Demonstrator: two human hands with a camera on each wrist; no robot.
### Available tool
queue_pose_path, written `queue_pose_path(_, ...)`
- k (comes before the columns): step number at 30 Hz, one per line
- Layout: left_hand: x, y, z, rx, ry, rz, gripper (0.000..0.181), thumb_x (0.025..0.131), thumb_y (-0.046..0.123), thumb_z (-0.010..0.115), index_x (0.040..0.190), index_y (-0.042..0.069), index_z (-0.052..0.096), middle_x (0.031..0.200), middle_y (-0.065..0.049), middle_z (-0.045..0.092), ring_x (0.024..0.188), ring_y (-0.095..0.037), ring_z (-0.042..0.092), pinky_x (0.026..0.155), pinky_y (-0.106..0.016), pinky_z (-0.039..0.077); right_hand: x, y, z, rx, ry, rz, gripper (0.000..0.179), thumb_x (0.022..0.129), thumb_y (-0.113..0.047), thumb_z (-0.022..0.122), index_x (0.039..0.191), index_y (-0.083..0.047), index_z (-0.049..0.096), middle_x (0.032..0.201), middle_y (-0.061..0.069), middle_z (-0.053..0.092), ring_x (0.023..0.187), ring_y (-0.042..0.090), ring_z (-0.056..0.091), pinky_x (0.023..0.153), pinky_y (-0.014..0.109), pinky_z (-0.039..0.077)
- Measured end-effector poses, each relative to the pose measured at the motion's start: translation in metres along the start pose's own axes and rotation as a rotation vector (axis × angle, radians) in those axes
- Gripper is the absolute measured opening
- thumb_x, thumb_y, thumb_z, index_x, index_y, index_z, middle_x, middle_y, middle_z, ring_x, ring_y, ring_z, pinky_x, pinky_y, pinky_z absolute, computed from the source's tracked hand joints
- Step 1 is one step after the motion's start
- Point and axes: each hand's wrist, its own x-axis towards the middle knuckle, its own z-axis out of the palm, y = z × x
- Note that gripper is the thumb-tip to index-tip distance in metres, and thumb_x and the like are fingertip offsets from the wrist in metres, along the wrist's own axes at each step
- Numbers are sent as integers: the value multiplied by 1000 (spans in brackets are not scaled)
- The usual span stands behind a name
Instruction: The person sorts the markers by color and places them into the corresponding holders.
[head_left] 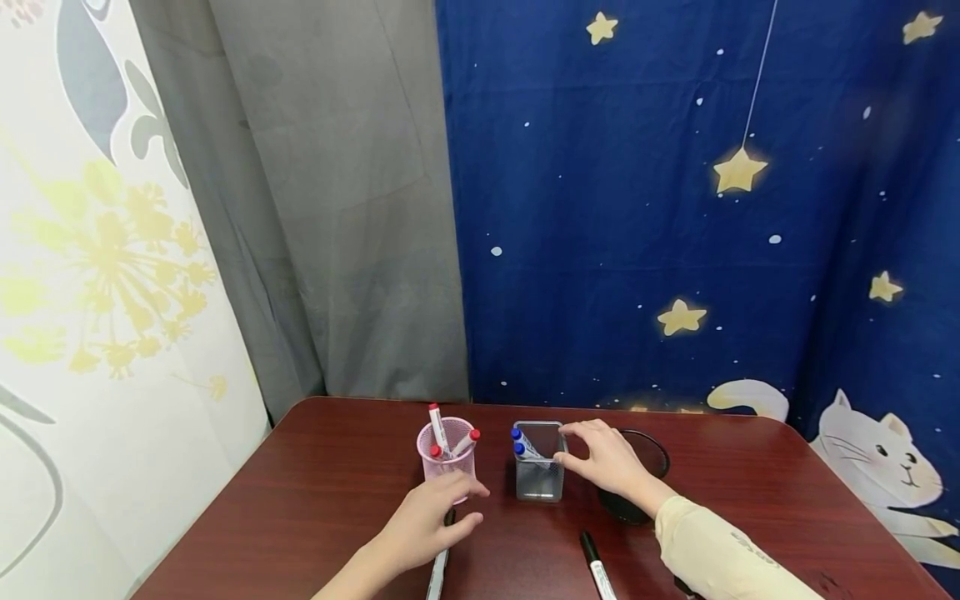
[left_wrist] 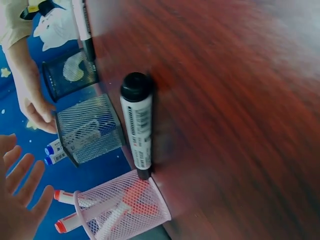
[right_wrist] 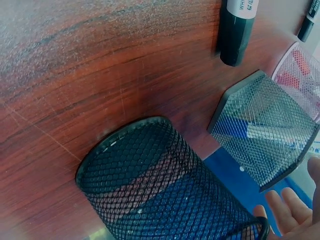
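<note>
My left hand (head_left: pixel 429 518) hovers over the near side of a round pink mesh pen holder (head_left: pixel 432 472), fingers spread and nothing in them. Red-capped markers (head_left: pixel 438 428) stand in that holder. Beneath the hand, a black-capped marker (left_wrist: pixel 137 125) lies on the table. My right hand (head_left: pixel 611 460) is at the right rim of a square grey mesh pen holder (head_left: pixel 538 485), thumb and fingers apart, fingertips right at the rim. Two blue-capped markers (head_left: pixel 528 447) lean inside it. Under the right forearm is a round black mesh pen holder (right_wrist: pixel 145 175), partly hidden by the hand.
Another black-capped marker (head_left: pixel 597 568) lies on the dark red table (head_left: pixel 337 475), nearer me and between the arms. A grey curtain (head_left: pixel 360 208) and a blue starry curtain (head_left: pixel 585 183) hang behind the table's far edge.
</note>
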Motion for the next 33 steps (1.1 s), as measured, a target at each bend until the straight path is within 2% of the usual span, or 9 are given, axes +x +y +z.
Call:
queue_pose_path(4,-5,-3,1,211,-26,162,24,72,19,67,94,17,60,91,10,56,84,-7,53,74,-26,41,0,3,-7,17,27,20,41,76,-38,67,107,-12,62,105,2,59,101,22,49,84,47,37)
queue_pose_path(9,-11,-3,2,334,-71,250,24,68,21,70,90,18,60,87,10,53,80,-8,52,71,-26,40,-2,8,-19,31,38,49,42,78,-39,65,110,-13,61,109,4,58,103,25,49,83,48,37)
queue_pose_path(16,-22,-7,4,397,-93,310,30,61,19,74,87,17,60,83,7,52,74,-10,51,67,-26,39,-10,19,-35,25,73,63,43,78,-41,63,111,-13,61,109,5,58,100,26,50,80,46,40)
queue_pose_path(24,-35,-11,3,431,-149,313,23,63,15,68,85,18,59,80,8,51,70,-11,49,63,-25,38,-20,32,-50,4,76,93,43,78,-38,64,111,-10,61,108,7,58,102,27,49,80,47,40)
queue_pose_path(29,-46,-15,0,454,-176,349,27,58,15,66,84,18,58,77,9,51,67,-9,47,59,-24,37,-28,41,-59,-6,84,85,43,78,-36,65,111,-8,60,109,9,58,102,29,49,83,49,37)
queue_pose_path(33,-51,-16,1,472,-212,352,28,58,16,66,85,19,59,78,9,52,66,-9,46,57,-23,36,-35,49,-64,-10,90,95,44,78,-37,65,111,-8,60,109,9,58,103,30,48,83,49,37)
